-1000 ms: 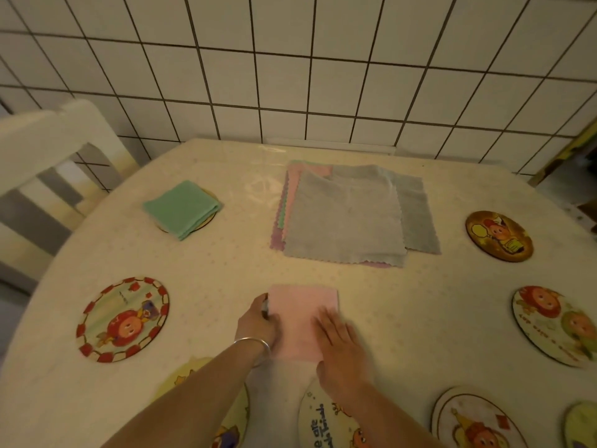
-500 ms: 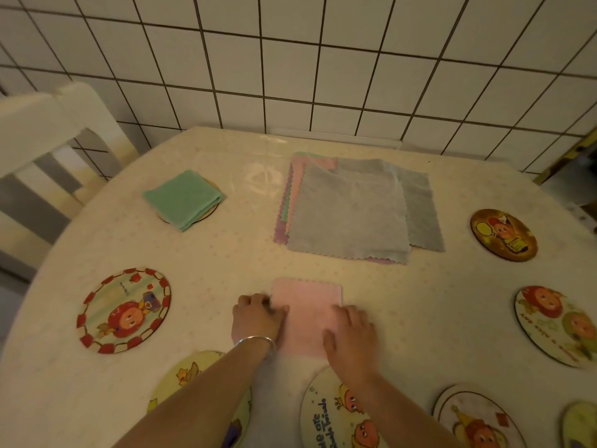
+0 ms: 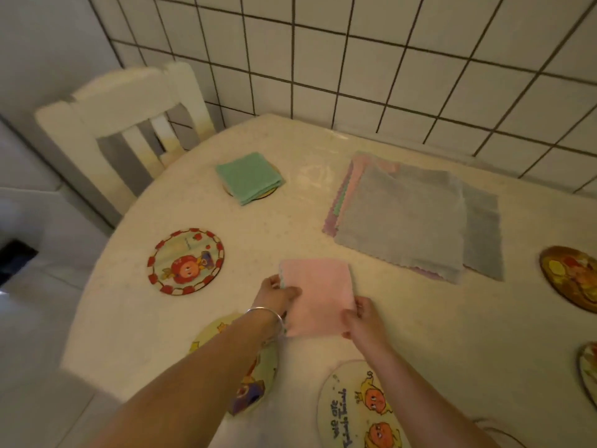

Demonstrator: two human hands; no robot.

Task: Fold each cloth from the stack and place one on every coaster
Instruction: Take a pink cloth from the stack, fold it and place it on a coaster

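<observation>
Folded soft pink square cloth point(image 3: 318, 295) sits on the cream counter point(image 3: 420, 334), both my grips pinching its side edges: left hand point(image 3: 276, 297), right hand point(image 3: 361, 318). Probably floppy and light, so I'd lift by the corners.

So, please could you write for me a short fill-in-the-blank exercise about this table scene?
1. Both hands hold the folded ____ cloth.
2. The folded green cloth lies on a round ____.
3. The top cloth of the unfolded cloth stack is ____.
4. The left hand wears a silver ____ on its wrist.

Answers: pink; coaster; grey; bangle
</observation>
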